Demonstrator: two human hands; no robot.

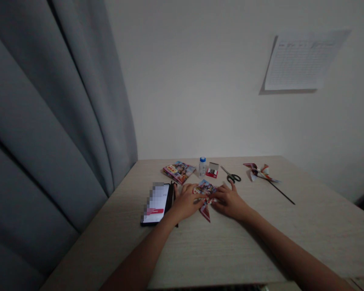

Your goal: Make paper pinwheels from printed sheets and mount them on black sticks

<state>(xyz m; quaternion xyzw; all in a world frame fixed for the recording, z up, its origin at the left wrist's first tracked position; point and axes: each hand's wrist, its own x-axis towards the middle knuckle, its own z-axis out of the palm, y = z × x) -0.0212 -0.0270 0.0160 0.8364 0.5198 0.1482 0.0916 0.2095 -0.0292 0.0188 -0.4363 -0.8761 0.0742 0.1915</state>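
A colourful printed paper (206, 187), folded in places with a red pointed corner toward me, lies on the table between my hands. From the left, my left hand (188, 201) grips its edge with curled fingers. My right hand (231, 202) pinches the opposite side, thumb and fingertips close to those of the left. The fingers cover the middle of the paper, so the folds there are hidden. Just left of my left hand lies a tablet or phone (157, 204) with a lit screen, and dark thin sticks partly show beside it.
Behind the hands are a stack of printed paper (178, 171), a blue-capped bottle (202, 167), a small red-and-white box (212, 171) and dark-handled scissors (232, 176). A paper pinwheel (262, 173) on a black stick lies right. The table (182, 254) meets a wall; a curtain (63, 101) hangs left.
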